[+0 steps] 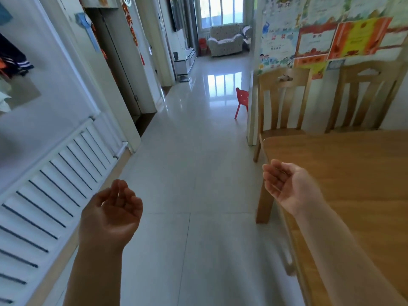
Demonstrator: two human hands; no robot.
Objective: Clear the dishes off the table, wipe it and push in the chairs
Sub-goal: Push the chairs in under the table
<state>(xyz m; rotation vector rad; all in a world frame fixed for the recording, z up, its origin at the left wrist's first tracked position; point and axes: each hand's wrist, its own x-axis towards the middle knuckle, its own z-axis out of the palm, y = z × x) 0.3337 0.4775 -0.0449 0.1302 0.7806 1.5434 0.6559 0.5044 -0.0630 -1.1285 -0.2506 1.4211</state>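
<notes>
My left hand [111, 214]: palm up, fingers loosely curled, holding nothing; it hangs over the pale tiled floor [194, 151], near the left side of the view.

My right hand [287, 184]: palm up, fingers relaxed and slightly bent, holding nothing; it hovers at the near left corner of the table [344, 168], with the forearm stretched over the table's left edge.

Table: wooden, light brown, filling the right side of the scene from near to middle distance. The part of its top that shows is bare wood with a soft sheen. One leg stands on the tiles below my right hand.

Chairs: two wooden, slat-backed, at the far side of the table against the wall. The left chair [283, 100] has its seat just at the table's far left corner; the right chair [366, 98] stands beside it, its seat mostly hidden behind the table edge.

Wall behind the chairs: covered with coloured certificates and drawings [326, 34], text blurred.

Red child's chair [241, 102]: small, plastic, on the floor just left of the left wooden chair, farther away.

Radiator [50, 188]: white, slatted, along the left wall, near.

Hanging clothes [13, 58]: dark, far left edge.

Sofa [225, 41]: pale, patterned, at the far end of the hallway under a bright window [220, 9].
</notes>
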